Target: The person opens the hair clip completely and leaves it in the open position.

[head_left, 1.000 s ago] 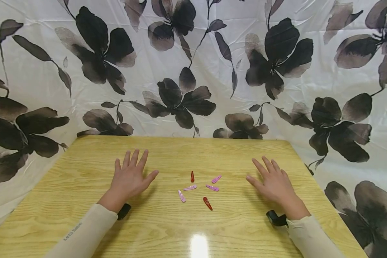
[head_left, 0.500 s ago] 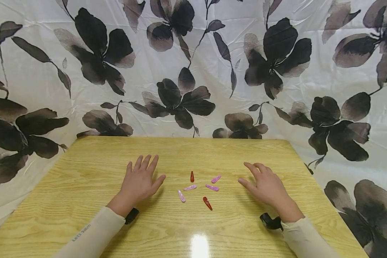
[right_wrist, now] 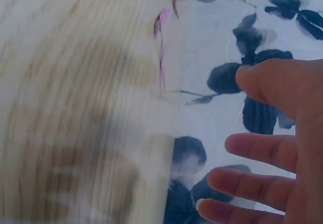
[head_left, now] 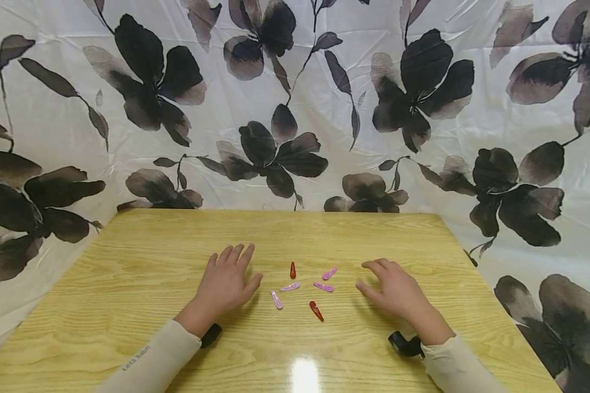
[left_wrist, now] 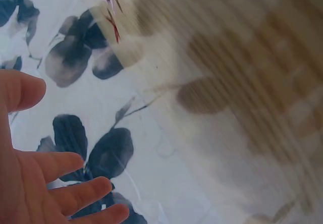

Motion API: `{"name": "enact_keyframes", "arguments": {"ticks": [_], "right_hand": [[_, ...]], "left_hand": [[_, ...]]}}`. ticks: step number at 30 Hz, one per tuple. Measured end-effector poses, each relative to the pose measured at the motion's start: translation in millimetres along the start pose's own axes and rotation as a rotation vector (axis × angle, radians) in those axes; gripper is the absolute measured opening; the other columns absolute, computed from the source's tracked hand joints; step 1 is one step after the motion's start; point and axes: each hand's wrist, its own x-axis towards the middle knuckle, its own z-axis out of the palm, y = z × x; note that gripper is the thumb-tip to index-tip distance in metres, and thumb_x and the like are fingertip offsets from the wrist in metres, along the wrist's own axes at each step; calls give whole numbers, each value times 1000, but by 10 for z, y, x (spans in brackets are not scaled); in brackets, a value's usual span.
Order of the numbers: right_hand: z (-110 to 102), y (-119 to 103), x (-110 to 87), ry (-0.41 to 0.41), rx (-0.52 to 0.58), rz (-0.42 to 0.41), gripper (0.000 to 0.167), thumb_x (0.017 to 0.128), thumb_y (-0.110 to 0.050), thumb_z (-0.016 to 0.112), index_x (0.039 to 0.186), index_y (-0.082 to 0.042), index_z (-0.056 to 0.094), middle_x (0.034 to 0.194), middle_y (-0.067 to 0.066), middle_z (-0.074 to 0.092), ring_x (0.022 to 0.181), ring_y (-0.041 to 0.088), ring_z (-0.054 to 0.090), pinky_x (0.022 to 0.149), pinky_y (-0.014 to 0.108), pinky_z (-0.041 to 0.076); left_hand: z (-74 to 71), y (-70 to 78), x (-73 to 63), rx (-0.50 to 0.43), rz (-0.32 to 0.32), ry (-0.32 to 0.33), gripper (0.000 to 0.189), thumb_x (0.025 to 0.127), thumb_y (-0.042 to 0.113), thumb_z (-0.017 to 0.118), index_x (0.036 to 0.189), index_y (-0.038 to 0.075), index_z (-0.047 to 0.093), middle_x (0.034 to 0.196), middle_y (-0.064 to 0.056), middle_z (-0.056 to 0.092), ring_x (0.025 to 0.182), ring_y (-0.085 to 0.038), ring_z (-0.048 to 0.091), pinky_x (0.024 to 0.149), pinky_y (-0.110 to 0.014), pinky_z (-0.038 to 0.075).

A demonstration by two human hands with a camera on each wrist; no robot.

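Several small snap hair clips lie spread out on the wooden table between the two hands. A red hair clip (head_left: 293,270) is farthest back, and a second red clip (head_left: 317,311) lies nearest the front. Pink clips lie among them: one at left (head_left: 277,299), one near the middle (head_left: 289,286), and two toward the right, a lower clip (head_left: 323,286) and an upper clip (head_left: 330,274). My left hand (head_left: 228,285) hovers left of the clips, fingers spread, holding nothing. On the other side, my right hand (head_left: 394,290) is held with fingers slightly bent and nothing in it.
The wooden table (head_left: 142,262) reaches back to a white cloth (head_left: 344,120) printed with dark flowers. Each wrist wears a black camera, the left camera (head_left: 211,335) and the right camera (head_left: 404,345). Light glares off the table's front.
Both hands have moved inward toward the clips and slightly nearer the front. The right hand's fingers have bent a little more. The hair clips have stayed in place.
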Motion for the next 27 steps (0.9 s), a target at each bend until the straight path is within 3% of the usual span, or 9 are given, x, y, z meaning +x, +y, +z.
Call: {"name": "enact_keyframes", "arguments": {"ticks": [12,27], "right_hand": [[74,-145,-1,-10,59,-73,29,89,-32,66,106,-9,70,107,6,69,102,27,64,88,44,51],[163,-300,2,-12,88,-173,20,87,-27,67,97,-10,71,93,1,69,87,16,64,76,37,52]], "left_hand": [[16,150,12,6,31,31,64,92,46,57,142,7,47,132,-18,56,120,-39,53,94,-58,44],[63,310,24,-10,53,-28,61,91,44,60,139,7,51,127,-15,60,118,-37,56,94,-55,45]]}}
